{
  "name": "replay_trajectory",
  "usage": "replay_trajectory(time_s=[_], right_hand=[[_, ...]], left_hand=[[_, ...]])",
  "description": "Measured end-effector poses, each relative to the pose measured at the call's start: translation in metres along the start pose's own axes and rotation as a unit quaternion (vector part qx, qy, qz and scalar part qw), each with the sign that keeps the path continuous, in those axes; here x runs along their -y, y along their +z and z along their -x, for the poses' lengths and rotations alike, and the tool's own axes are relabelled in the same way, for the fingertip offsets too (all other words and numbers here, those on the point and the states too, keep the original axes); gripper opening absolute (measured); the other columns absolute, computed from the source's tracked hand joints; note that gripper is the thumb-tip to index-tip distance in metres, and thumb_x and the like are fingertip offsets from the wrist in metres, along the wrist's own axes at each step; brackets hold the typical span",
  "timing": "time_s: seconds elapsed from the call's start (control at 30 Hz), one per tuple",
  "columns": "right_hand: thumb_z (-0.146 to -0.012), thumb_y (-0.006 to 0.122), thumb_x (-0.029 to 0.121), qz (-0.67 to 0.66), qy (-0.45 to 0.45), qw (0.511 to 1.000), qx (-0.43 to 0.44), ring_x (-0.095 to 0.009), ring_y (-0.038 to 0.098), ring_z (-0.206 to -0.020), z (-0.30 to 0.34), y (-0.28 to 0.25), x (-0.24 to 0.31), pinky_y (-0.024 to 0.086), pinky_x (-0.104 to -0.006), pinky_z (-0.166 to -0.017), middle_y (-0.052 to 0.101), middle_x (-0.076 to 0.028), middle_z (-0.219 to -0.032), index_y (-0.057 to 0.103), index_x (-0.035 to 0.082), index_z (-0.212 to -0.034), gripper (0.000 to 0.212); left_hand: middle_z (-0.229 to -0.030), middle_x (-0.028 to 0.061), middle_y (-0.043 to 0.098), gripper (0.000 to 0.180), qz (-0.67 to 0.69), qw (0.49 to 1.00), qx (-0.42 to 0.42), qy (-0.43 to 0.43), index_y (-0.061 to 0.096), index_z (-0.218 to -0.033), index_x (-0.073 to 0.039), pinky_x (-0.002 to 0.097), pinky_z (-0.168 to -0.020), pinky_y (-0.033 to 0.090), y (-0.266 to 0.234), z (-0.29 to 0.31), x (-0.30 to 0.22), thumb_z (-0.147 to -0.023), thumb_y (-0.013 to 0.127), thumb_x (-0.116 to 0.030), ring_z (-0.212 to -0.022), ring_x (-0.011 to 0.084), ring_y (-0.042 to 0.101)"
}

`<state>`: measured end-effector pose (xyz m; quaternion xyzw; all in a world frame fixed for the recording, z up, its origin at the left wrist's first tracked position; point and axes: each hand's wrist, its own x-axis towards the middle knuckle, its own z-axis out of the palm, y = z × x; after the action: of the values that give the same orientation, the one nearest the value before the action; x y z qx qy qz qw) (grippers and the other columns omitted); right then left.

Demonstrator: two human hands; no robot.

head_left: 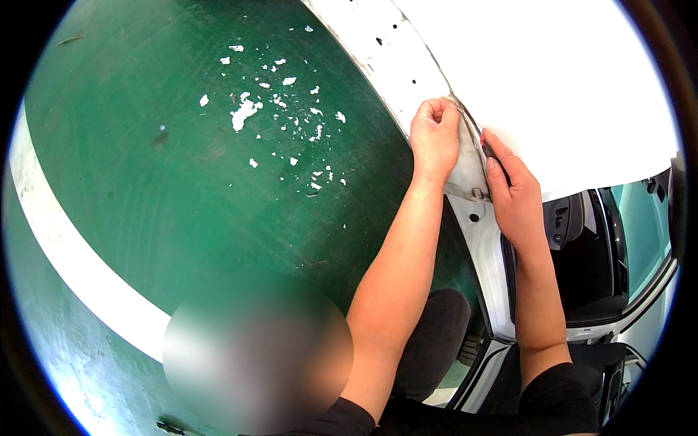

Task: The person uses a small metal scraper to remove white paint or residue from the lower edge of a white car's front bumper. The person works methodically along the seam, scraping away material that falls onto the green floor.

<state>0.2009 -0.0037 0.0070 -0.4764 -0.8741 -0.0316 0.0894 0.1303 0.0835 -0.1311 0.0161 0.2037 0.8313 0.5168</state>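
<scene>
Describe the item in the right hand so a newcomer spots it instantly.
Start at the large white panel at upper right, then follow its left edge down to the right hand. Held there is a small dark item, set apart from the pale surfaces beside it by its touch of red.

We look steeply down from the wearer's head through a wide fisheye view, near the left hand and right hand at the edge of the white panel, with the green floor farther below.
</scene>
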Motion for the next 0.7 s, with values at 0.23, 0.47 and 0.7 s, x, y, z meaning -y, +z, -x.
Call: replay_trajectory(time_s=[0.23, 0.47, 0.7], right_hand=[[-0.109, 0.058, 0.011, -0.008, 0.003, 1.000, -0.008, -0.028, 0.071, -0.103, -0.0041, 0.0038, 0.0028, 0.054, -0.0370, -0.095, 0.076, -0.018, -0.117, 0.066, 0.010, -0.148, 0.040], [-0.109, 0.059, 0.011, -0.023, -0.005, 1.000, -0.018, -0.028, 0.072, -0.108, -0.0014, 0.0048, -0.0030, 0.054, -0.0369, -0.098, 0.075, -0.019, -0.123, 0.065, 0.010, -0.149, 0.040], [-0.109, 0.058, 0.012, 0.004, 0.014, 1.000, -0.011, -0.030, 0.071, -0.100, -0.0002, 0.0048, 0.0049, 0.055, -0.0389, -0.092, 0.074, -0.019, -0.111, 0.065, 0.011, -0.149, 0.040]], left_hand=[[-0.090, 0.0010, 0.069, 0.015, 0.001, 1.000, 0.000, 0.001, 0.068, -0.102, 0.001, 0.0272, -0.076, 0.052, 0.0007, 0.0004, -0.0015, -0.103, 0.070, -0.014, -0.081, 0.0091, 0.059], [-0.091, 0.0016, 0.069, 0.014, -0.001, 1.000, -0.005, 0.005, 0.068, -0.102, 0.001, 0.0275, -0.078, 0.052, 0.0013, 0.0000, 0.0009, -0.103, 0.070, -0.014, -0.083, 0.0093, 0.059], [-0.091, 0.0020, 0.069, 0.014, -0.007, 1.000, -0.005, 0.013, 0.068, -0.101, 0.001, 0.0280, -0.077, 0.052, -0.0002, -0.0030, 0.0032, -0.103, 0.070, -0.013, -0.083, 0.0098, 0.059]])
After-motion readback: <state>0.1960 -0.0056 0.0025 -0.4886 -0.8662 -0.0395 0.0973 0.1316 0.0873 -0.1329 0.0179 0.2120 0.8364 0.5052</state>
